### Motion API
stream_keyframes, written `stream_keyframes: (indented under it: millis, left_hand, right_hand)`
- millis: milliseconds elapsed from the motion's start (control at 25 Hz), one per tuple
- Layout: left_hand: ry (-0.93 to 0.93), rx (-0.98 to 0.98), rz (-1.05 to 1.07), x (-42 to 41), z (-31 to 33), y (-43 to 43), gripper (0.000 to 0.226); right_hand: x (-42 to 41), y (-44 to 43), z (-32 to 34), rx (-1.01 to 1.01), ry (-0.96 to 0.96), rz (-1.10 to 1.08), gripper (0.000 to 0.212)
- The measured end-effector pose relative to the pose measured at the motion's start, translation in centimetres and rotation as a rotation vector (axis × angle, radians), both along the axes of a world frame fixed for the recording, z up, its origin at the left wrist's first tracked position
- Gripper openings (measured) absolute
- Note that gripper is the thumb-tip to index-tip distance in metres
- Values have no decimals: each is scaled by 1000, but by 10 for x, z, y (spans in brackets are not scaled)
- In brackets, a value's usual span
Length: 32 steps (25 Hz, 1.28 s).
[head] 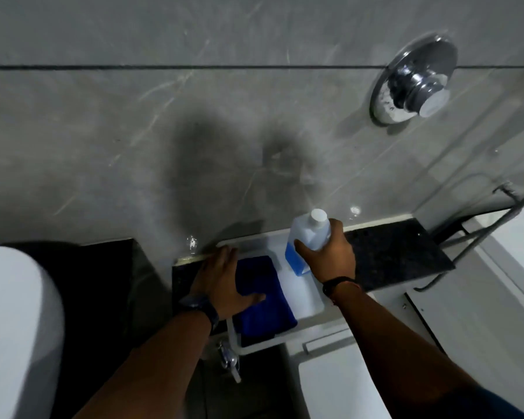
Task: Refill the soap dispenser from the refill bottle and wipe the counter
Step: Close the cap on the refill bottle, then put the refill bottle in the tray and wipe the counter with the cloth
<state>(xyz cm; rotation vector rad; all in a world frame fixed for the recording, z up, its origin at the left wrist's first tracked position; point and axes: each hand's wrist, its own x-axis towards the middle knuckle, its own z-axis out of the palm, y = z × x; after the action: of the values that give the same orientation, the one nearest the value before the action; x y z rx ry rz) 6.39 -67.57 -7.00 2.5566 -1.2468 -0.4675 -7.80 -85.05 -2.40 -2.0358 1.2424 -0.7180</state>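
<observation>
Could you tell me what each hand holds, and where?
The right hand grips the refill bottle around its upper body, below the cap; the left hand lies flat, holding nothing.

Glossy chrome valve (415,83), speckled counter (394,255)

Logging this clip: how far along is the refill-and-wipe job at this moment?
Done: nothing visibly; the refill bottle has its white cap on, and no dispenser is in view. In hand: the right hand grips the bottle at the white tray, while the left hand rests flat on the folded blue cloth. Left: opening, pouring, and wiping the dark counter.
</observation>
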Motion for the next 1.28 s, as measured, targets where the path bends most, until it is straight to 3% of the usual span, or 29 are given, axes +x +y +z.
stream_keyframes:
  millis: [320,440,520,600,640,760,840,1040,1280]
  left_hand:
    - [-103,39,-56,25,-69,-3,115]
    - [-127,-14,-61,26,-76,-2,108]
    - [-141,-35,-63,25,-78,-1,103]
    - [-145,-34,-68,26,-78,0,98]
    - [-147,-33,-70,27,-78,-1,96]
    - [-170,-24,-87,31,-77,-2,92]
    - [-179,-12,-110,34,-76,-2,91]
    - [-205,-56,-131,33,-59,4,92]
    - [-217,-151,-121,21,20,43,91]
  right_hand:
    - [33,-41,-71,-38,-57,-58,70]
    - [37,-39,-77,-29,-57,-115,85]
    - [36,-20,-81,-170,-44,-284,92]
    - [35,11,-90,-309,-2,-408,76]
    - [35,27,-96,-282,59,-389,71]
    - [40,58,-117,122,388,-121,65]
    - [44,57,-130,214,537,28,55]
    - [60,41,-124,415,444,172,29]
    - [53,73,-57,190,364,336,38]
